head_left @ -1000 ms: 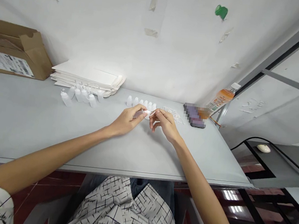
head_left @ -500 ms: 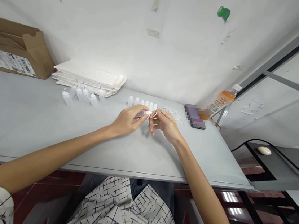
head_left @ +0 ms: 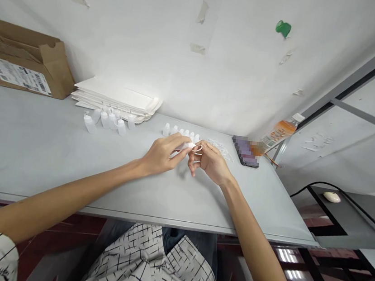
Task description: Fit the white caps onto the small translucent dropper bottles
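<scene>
The small white bottle point(head_left: 183, 147) is off the surface, held in the left hand point(head_left: 162, 154), as I watch from afar through the head camera. Biggest in my view of the work is the grey table point(head_left: 51, 160), with a cardboard box point(head_left: 51, 67) at its far left and a stack of flat white packets point(head_left: 118, 95) just beside that. I see a cluster of white bottles point(head_left: 105, 120) in front of the packets and a row of white bottles point(head_left: 181, 132) just behind the hands. The left thumb and fingers close narrowly around the bottle, so it lies between them, tilted, its tip jutting past the fingertips toward the right hand point(head_left: 211, 161). There, thumb and forefinger pinch a thin white ring point(head_left: 200, 149) beside that tip; I cannot tell whether they touch.
</scene>
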Tool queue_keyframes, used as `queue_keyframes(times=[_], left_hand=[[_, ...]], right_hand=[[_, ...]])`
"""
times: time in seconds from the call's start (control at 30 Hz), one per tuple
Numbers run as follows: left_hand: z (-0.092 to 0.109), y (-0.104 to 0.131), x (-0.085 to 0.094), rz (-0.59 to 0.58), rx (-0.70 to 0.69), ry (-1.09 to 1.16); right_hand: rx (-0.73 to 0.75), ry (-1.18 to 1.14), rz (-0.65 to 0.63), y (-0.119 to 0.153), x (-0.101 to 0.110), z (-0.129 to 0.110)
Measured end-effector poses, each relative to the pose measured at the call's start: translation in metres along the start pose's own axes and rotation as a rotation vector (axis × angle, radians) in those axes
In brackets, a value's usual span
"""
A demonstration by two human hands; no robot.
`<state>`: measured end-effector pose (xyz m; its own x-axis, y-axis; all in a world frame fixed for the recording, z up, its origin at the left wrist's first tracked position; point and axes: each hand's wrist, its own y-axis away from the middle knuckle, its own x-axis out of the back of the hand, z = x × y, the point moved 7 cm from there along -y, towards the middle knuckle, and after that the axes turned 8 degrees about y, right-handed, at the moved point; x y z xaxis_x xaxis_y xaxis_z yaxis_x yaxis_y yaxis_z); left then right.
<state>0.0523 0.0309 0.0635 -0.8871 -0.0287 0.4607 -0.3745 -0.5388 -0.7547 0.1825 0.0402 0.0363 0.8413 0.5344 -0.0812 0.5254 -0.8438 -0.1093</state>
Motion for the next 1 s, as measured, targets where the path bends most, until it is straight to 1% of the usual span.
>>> queue_keyframes(times=[0.43, 1.0], left_hand=[[0.0037, -0.0018, 0.0024, 0.026, 0.01, 0.025], [-0.0002, -0.0007, 0.0002, 0.014, 0.008, 0.027]], right_hand=[[-0.006, -0.029, -0.014, -0.0001, -0.0021, 0.0006], [-0.01, -0.022, 0.025, -0.0016, -0.002, 0.0019]])
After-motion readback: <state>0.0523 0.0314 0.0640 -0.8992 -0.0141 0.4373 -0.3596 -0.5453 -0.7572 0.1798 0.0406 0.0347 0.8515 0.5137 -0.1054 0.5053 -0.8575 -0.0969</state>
